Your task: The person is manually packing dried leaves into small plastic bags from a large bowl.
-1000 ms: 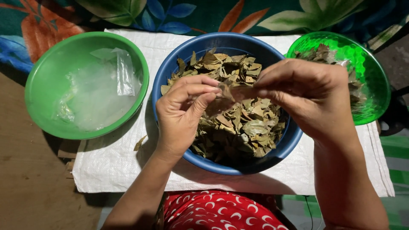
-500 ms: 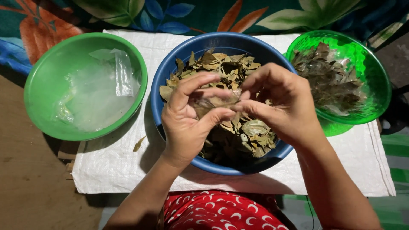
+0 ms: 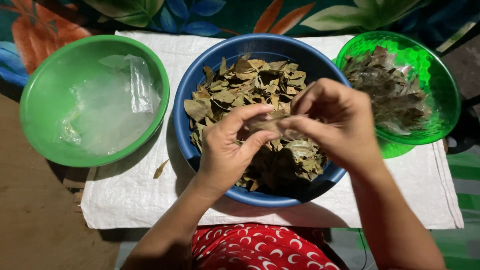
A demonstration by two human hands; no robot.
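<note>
A blue bowl [image 3: 200, 75] full of dried brown-green leaves [image 3: 250, 82] stands in the middle of a white woven cloth [image 3: 140, 200]. Over it, my left hand [image 3: 227, 150] and my right hand [image 3: 335, 125] meet, both pinching a small bunch of dried leaves [image 3: 272, 125] between thumbs and fingers. The bunch is partly hidden by my fingers.
A green bowl [image 3: 45, 85] with clear plastic bags [image 3: 120, 100] sits at the left. A translucent green bowl [image 3: 435, 75] holding more dried leaves [image 3: 385, 85] stands at the right. One loose leaf [image 3: 160, 169] lies on the cloth. A floral fabric [image 3: 150, 12] lies behind.
My right hand has come back from the right green bowl to above the blue bowl. Both hands have gathered leaves and now hold them together.
</note>
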